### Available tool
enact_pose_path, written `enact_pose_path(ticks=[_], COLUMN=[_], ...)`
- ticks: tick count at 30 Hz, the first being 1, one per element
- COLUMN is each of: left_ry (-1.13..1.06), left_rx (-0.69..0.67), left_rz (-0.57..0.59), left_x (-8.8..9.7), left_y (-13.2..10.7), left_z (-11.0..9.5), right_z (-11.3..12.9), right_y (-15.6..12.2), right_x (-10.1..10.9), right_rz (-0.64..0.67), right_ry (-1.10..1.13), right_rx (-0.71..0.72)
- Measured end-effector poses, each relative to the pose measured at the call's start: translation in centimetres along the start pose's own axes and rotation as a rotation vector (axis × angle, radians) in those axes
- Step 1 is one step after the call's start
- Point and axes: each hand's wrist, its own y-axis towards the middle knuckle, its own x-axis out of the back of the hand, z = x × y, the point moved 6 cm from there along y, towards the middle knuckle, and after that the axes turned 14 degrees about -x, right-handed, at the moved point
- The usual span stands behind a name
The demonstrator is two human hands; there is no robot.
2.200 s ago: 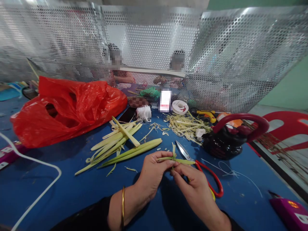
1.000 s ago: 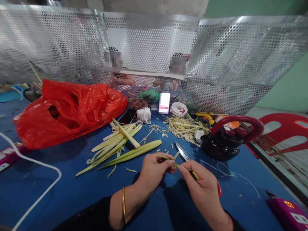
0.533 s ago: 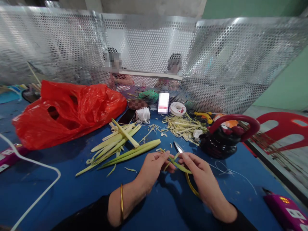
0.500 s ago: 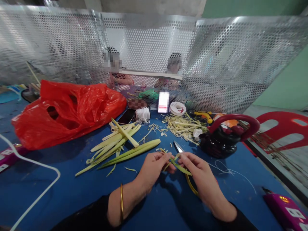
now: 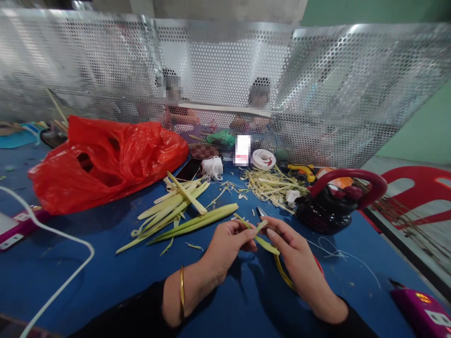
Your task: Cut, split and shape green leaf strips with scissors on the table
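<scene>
My left hand [image 5: 230, 246] is closed on a folded green leaf strip [image 5: 267, 245], pinching it between thumb and fingers. Close beside it, my right hand [image 5: 291, 246] has thumb and fingertips closed on the strip's upper, paler end. Below my right hand lies a pair of scissors [image 5: 283, 274] with a yellow and red handle; its blade tip shows past my fingers, the rest is covered. Left of my hands, a pile of pale green leaf stalks [image 5: 169, 206] rests on the blue table [image 5: 141, 286], with a longer green stalk [image 5: 202, 223] nearest me.
Trimmed scraps [image 5: 271, 183] lie behind my hands, near a black pot with a red handle [image 5: 326, 206]. A red plastic bag [image 5: 116, 162] fills the back left. White thread [image 5: 212, 166], a ribbon roll [image 5: 264, 158] and a lit phone screen [image 5: 243, 148] stand before the perforated metal screen [image 5: 225, 56].
The view has shifted slightly, so everything sits a little further right. The strip between my hands has been folded or turned a bit; both hands keep their hold.
</scene>
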Motion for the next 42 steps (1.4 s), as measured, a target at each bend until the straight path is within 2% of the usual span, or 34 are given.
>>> enact_pose_path(ticks=[4,7,10,16,20,22,26,29,33,35,38,42], left_ry=[-0.083,-0.129,-0.147,-0.096,-0.079,-0.047,-0.008,0.029,0.058,0.027,-0.117,-0.246], left_rx=[0.045,0.089,0.089,0.107,0.093,0.123,0.179,0.156,0.155,0.186,0.242,0.266], left_rz=[0.006,0.02,0.024,0.026,0.003,0.041,0.115,0.149,0.19,0.165,0.065,-0.004], left_x=[-0.1,-0.4,-0.5,-0.4,-0.1,-0.1,-0.4,-0.8,-1.1,-1.0,-0.4,0.1], left_y=[-0.1,-0.3,-0.4,-0.5,-0.2,-0.2,-0.3,-0.5,-0.7,-0.7,-0.5,0.0], left_z=[0.3,0.6,0.4,0.6,0.7,0.8,1.0,1.0,0.9,1.0,1.2,1.3], right_z=[-0.6,-0.9,-0.7,0.3,0.0,0.0,-0.2,-0.6,-0.6,-0.6,-0.4,-0.4], right_y=[-0.2,-0.2,-0.4,-0.6,-0.1,0.0,-0.2,-0.3,-0.3,-0.2,0.1,-0.1], right_x=[-1.1,-1.4,-1.4,-0.9,-0.3,-0.1,-0.5,-0.4,0.0,0.0,-0.2,-1.4], right_rz=[0.174,0.214,0.187,0.079,0.024,0.002,0.058,0.048,-0.009,-0.003,0.032,0.176], right_ry=[0.055,0.044,-0.066,-0.262,-0.129,-0.012,0.148,0.144,0.067,0.077,0.129,0.09], right_rx=[-0.045,-0.043,-0.038,0.062,0.014,-0.021,-0.119,-0.145,-0.087,-0.078,-0.084,-0.101])
